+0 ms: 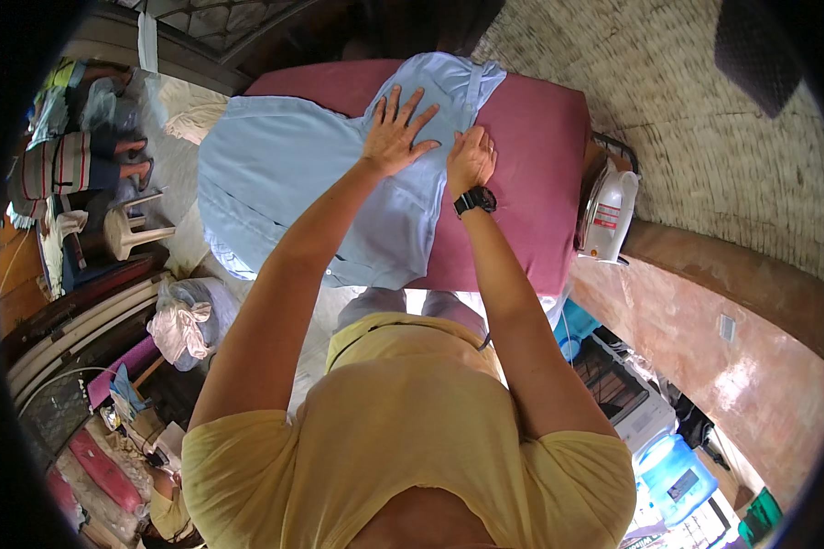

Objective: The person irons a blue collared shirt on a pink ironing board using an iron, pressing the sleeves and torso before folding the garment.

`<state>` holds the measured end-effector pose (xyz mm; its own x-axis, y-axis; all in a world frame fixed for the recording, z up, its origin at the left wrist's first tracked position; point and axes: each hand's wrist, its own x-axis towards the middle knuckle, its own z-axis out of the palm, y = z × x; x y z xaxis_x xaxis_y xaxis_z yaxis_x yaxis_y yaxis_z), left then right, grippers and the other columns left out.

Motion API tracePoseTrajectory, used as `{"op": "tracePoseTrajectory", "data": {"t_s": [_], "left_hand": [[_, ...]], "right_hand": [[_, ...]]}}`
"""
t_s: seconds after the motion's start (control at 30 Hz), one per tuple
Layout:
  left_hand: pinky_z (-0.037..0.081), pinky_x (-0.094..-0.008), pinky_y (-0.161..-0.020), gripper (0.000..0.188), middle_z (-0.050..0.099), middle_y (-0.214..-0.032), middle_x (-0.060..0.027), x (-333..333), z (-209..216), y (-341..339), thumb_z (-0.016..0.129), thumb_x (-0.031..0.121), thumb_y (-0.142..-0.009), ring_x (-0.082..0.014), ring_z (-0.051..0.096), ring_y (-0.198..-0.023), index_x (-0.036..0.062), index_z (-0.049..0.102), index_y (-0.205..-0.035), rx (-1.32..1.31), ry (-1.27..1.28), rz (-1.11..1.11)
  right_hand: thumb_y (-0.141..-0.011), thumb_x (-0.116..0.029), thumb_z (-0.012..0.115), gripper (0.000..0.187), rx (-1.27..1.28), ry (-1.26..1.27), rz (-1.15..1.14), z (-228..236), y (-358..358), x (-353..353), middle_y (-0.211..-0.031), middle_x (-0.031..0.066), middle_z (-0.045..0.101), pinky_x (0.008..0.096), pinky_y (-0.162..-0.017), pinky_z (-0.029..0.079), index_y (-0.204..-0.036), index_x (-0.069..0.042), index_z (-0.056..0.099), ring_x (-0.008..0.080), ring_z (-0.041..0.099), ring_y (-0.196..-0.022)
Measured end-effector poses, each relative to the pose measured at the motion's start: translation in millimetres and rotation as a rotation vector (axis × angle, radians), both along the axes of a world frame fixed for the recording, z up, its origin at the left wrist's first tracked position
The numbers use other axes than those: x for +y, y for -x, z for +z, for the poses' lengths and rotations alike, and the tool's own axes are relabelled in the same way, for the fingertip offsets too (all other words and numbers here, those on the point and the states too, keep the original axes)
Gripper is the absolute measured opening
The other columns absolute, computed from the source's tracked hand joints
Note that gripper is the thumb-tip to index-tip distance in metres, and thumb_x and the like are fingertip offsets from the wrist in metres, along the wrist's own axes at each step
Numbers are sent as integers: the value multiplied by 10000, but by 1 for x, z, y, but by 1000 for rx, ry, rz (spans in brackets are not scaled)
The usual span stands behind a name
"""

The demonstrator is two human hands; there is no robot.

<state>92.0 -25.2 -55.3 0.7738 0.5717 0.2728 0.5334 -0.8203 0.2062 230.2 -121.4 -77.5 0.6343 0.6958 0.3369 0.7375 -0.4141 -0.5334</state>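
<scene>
A light blue shirt [275,165] lies spread over the maroon-covered ironing board [531,201]. Part of it reaches the board's far edge, and its left side hangs over the board's left end. My left hand [396,134] rests flat on the cloth with its fingers spread. Beside it, my right hand [471,163], with a dark watch on the wrist, has its fingers curled at the shirt's right edge and appears to grip the fabric there. A white iron [609,212] stands at the right end of the board, apart from both hands.
To the left are a person's legs [133,160] in sandals, a pale plastic stool [128,229] and a bag of cloth [185,320]. A low wall [705,302] runs along the right. Behind me at lower right stands a blue water jug [676,480].
</scene>
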Motion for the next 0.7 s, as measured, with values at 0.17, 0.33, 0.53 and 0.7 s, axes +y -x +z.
{"op": "tracePoseTrajectory", "data": {"t_s": [0.17, 0.33, 0.53, 0.7], "left_hand": [[181, -611, -1128, 496, 268, -1539, -78, 2, -12, -1, 492, 444, -956, -417, 185, -1424, 321, 415, -1431, -11, -21, 53], [202, -595, -1126, 429, 320, -1489, -113, -7, -6, -21, 491, 258, -964, -381, 239, -1410, 269, 459, -1392, -111, 65, 81], [166, -565, -1152, 460, 265, -1542, -83, 5, -28, -20, 471, 351, -974, -320, 184, -1447, 284, 423, -1427, -234, 212, -114], [124, -575, -1162, 608, 149, -1608, -25, -3, -5, -22, 432, 590, -934, -345, 90, -1474, 345, 336, -1482, 42, 11, -40]], "right_hand": [[-782, -100, 657, 407, -205, 140, 153, 11, 4, -11, -1003, 90, 596, 419, -779, 405, -1181, -147, 592, 284, 571, -956], [-770, -116, 624, 548, -208, 242, 17, 6, 2, -3, -1037, 89, 586, 432, -788, 388, -1305, -218, 565, 277, 554, -982], [-826, -169, 616, 515, -195, 297, -12, 9, 3, -5, -1064, 95, 580, 434, -808, 378, -1334, -196, 538, 279, 547, -996], [-849, -245, 640, 384, -28, 156, -50, 13, 2, -12, -1021, 104, 613, 452, -821, 407, -1207, -121, 575, 308, 570, -987]]}}
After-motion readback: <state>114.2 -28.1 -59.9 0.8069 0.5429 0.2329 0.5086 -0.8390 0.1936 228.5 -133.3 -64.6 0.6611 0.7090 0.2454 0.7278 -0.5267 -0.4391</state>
